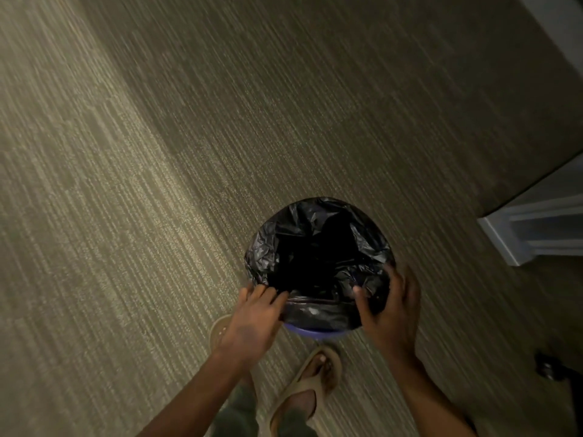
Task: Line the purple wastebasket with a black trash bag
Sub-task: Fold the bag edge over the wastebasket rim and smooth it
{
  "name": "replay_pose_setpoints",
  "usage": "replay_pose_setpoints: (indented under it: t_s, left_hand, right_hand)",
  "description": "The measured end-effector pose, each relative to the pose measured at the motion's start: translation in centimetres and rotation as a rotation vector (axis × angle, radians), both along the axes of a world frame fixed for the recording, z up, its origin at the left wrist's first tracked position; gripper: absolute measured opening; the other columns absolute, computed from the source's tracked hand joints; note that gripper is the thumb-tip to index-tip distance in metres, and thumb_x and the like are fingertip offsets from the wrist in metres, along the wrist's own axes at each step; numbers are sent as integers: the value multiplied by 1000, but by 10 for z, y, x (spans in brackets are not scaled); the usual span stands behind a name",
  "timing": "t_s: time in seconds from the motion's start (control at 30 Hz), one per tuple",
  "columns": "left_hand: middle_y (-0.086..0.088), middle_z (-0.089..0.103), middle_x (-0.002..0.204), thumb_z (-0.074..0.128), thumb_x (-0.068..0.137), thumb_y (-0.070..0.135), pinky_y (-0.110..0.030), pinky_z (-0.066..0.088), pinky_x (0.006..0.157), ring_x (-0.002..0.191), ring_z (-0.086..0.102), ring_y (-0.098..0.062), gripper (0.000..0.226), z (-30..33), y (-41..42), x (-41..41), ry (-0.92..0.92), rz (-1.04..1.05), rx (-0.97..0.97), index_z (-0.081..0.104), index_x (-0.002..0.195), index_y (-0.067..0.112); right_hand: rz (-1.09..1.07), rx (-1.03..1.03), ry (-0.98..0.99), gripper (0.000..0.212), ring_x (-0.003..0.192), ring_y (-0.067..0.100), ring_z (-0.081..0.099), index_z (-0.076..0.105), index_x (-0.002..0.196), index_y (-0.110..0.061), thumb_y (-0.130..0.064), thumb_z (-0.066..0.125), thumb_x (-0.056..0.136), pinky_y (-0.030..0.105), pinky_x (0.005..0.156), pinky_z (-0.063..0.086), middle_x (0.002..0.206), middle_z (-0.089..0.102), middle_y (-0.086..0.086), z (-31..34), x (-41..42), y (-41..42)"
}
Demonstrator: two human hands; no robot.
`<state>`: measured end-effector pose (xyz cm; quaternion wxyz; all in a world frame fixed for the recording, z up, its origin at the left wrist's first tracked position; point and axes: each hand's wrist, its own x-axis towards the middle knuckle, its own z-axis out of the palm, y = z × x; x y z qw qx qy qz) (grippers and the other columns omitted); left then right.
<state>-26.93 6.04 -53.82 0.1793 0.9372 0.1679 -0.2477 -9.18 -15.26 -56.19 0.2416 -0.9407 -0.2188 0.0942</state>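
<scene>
1. Both forearms reach in from the near edge toward the purple wastebasket [315, 328], with sandalled feet [318, 370] on the floor just on the near side of it.
2. Carpet [157, 152] with fine grey-green stripes covers the floor all around the wastebasket; the light is dim and the view slightly blurred.
3. White trim [517, 234], perhaps a door frame or the base of furniture, stands on the far right of the wastebasket, well apart from it.
4. Upright on the carpet, the wastebasket has its round mouth facing straight up, long axis vertical; only a sliver of purple shows at its near edge.
5. Folded over the rim, the black trash bag [318, 247] lines the inside, crinkled and hanging down into the dark middle.
6. Left hand [252, 323] lies at the near-left rim, fingers extended flat on the bag's folded edge.
7. Right hand [389, 310] wraps the near-right rim, thumb inside and fingers outside, gripping the bag.
</scene>
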Motion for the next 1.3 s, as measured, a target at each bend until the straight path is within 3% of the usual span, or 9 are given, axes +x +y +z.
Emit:
replay_pose_setpoints:
  t_s: [0.13, 0.27, 0.4, 0.63, 0.97, 1.07, 1.17, 1.23, 1.3]
  left_hand:
    - [-1, 74, 102, 93, 62, 20, -45, 43, 104, 107, 74, -29, 48, -3, 2, -20, -190, -29, -15, 77, 108, 19]
    - [-10, 72, 122, 92, 68, 15, -52, 55, 103, 130, 62, -35, 42, -3, -8, -37, -197, -3, -33, 77, 107, 19]
    - [-9, 70, 122, 93, 56, 13, -49, 58, 97, 128, 50, -30, 58, -6, -18, -48, -143, 17, -48, 77, 111, 24]
    - [-2, 75, 119, 90, 64, 17, -51, 34, 114, 125, 68, -29, 54, -16, -17, -55, -160, 39, -12, 78, 116, 23]
    - [-9, 48, 161, 74, 80, 19, -49, 20, 130, 154, 39, -31, 67, -32, -12, -70, 0, 1, -91, 61, 146, 19]
    - [-5, 63, 149, 61, 91, 4, -51, 43, 120, 139, 59, -24, 43, -31, -9, -56, -44, 554, -470, 74, 129, 19]
    - [-15, 79, 109, 51, 94, -16, -57, 54, 105, 96, 77, -24, 33, -27, 0, -32, -268, 1517, -759, 77, 92, 5]
    - [-19, 76, 111, 49, 100, -11, -50, 57, 102, 98, 74, -27, 29, -34, 10, -19, -322, 1732, -866, 73, 95, 5]
    - [-11, 75, 114, 57, 102, 5, -38, 56, 93, 103, 70, -25, 20, -38, 20, -7, -302, 1778, -938, 74, 112, 11]
  right_hand:
    - [267, -66, -16, 38, 122, 31, 57, 75, 112, -25, -50, 71, 84, 45, 93, 47, 124, 62, 4, -1, -31, -30]
    - [378, -199, -10, 22, 102, 31, 65, 76, 93, -24, -35, 62, 81, 41, 83, 46, 96, 68, -2, -2, -52, -56]
    - [399, -319, -20, 26, 91, 27, 60, 59, 104, -27, -24, 63, 78, 42, 75, 36, 85, 68, -3, -3, -58, -60]
    - [507, -389, 35, 37, 65, 25, 69, 76, 86, -19, -1, 91, 57, 32, 56, 54, 79, 70, 0, -7, -54, -58]
    - [538, -375, 79, 61, 89, 24, 79, 81, 106, -11, 0, 96, 48, 26, 63, 61, 104, 79, 6, -20, -59, -50]
    - [455, -324, 301, 60, 128, 20, 64, 69, 134, -15, -6, 81, 76, 31, 93, 58, 141, 66, -1, -24, -58, -57]
    - [4, -173, 535, 27, 113, 19, 73, 82, 108, -23, -7, 71, 89, 22, 86, 54, 117, 78, -9, -27, -55, -55]
    - [-438, -12, 630, 31, 99, 25, 75, 81, 79, -28, 1, 70, 87, 26, 83, 55, 93, 80, -7, -31, -43, -50]
    - [-805, 197, 710, 24, 98, 36, 72, 73, 80, -20, 1, 67, 89, 44, 89, 56, 101, 78, 13, -35, -26, -46]
